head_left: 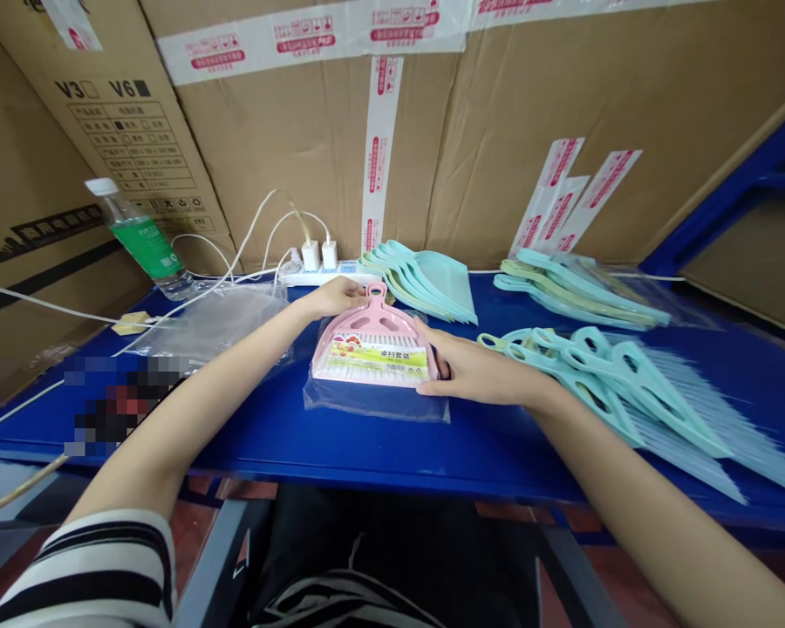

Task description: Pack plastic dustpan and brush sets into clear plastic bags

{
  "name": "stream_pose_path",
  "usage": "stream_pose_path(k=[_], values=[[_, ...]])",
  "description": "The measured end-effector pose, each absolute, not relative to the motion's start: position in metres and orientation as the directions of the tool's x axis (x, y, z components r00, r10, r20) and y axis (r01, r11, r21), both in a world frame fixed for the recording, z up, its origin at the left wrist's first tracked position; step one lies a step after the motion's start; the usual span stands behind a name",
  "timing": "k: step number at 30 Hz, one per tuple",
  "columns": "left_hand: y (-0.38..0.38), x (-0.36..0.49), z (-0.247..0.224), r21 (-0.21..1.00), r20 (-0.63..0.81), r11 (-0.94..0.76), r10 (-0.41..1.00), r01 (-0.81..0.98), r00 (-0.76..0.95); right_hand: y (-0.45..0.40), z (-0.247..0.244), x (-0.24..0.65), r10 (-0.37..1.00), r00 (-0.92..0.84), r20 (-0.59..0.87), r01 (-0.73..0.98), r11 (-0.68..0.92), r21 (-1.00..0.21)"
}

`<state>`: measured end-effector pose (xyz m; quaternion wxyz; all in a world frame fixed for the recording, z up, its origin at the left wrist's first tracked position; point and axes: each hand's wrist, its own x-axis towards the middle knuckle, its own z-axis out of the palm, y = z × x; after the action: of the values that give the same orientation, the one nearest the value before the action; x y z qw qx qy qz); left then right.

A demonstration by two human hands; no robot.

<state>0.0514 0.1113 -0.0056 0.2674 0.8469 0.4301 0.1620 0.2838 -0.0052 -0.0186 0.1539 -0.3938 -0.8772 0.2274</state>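
Observation:
A pink dustpan with a white-bristled brush and a yellow-green label lies in a clear plastic bag on the blue table. My left hand is at the top of the set, its fingers closed at the pink handle. At the right edge, my right hand grips the bagged set, thumb above and fingers bent round the side. Just behind are several stacked turquoise dustpans.
Right of my right hand lie several turquoise brushes, with more turquoise and green dustpans behind. Clear bags, a bottle, a power strip and white cables stand or lie at the left and back. Cardboard walls the table.

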Motion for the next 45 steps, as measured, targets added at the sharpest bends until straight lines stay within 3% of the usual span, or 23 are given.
stream_pose_path(k=[8, 9, 11, 13, 15, 19, 23, 33, 40, 45], values=[[0.096, 0.05, 0.01, 0.397, 0.153, -0.51, 0.856, 0.763, 0.493, -0.003, -0.021, 0.287, 0.743, -0.665, 0.073, 0.6, 0.59, -0.54], [0.09, 0.046, 0.014, 0.352, 0.191, -0.526, 0.85, 0.774, 0.491, -0.003, -0.022, 0.287, 0.742, -0.667, 0.071, 0.6, 0.59, -0.54], [0.074, 0.035, 0.021, 0.148, 0.249, -0.626, 0.773, 0.765, 0.584, -0.002, -0.022, 0.289, 0.732, -0.677, 0.076, 0.595, 0.605, -0.53], [0.056, 0.022, 0.026, 0.074, 0.197, -0.729, 0.68, 0.681, 0.706, -0.002, -0.023, 0.29, 0.723, -0.687, 0.072, 0.599, 0.619, -0.509], [0.037, 0.011, 0.026, 0.086, 0.117, -0.809, 0.588, 0.582, 0.8, -0.003, -0.022, 0.291, 0.73, -0.682, 0.043, 0.628, 0.615, -0.478], [0.013, 0.0, 0.015, 0.189, 0.112, -0.857, 0.503, 0.479, 0.857, -0.01, -0.016, 0.292, 0.795, -0.604, -0.057, 0.746, 0.539, -0.391], [0.006, 0.0, 0.002, 0.198, 0.107, -0.862, 0.492, 0.466, 0.864, -0.016, -0.011, 0.292, 0.816, -0.577, -0.001, 0.774, 0.547, -0.319], [0.001, 0.005, -0.005, 0.299, 0.154, -0.833, 0.523, 0.465, 0.838, -0.021, -0.004, 0.281, 0.753, -0.63, 0.193, 0.698, 0.657, -0.284], [0.002, 0.001, 0.0, 0.381, 0.137, -0.802, 0.541, 0.46, 0.83, -0.017, -0.006, 0.279, 0.72, -0.663, 0.204, 0.644, 0.687, -0.336], [0.002, -0.001, 0.001, 0.358, 0.113, -0.828, 0.497, 0.431, 0.861, -0.017, -0.005, 0.28, 0.718, -0.674, 0.175, 0.638, 0.685, -0.352]])
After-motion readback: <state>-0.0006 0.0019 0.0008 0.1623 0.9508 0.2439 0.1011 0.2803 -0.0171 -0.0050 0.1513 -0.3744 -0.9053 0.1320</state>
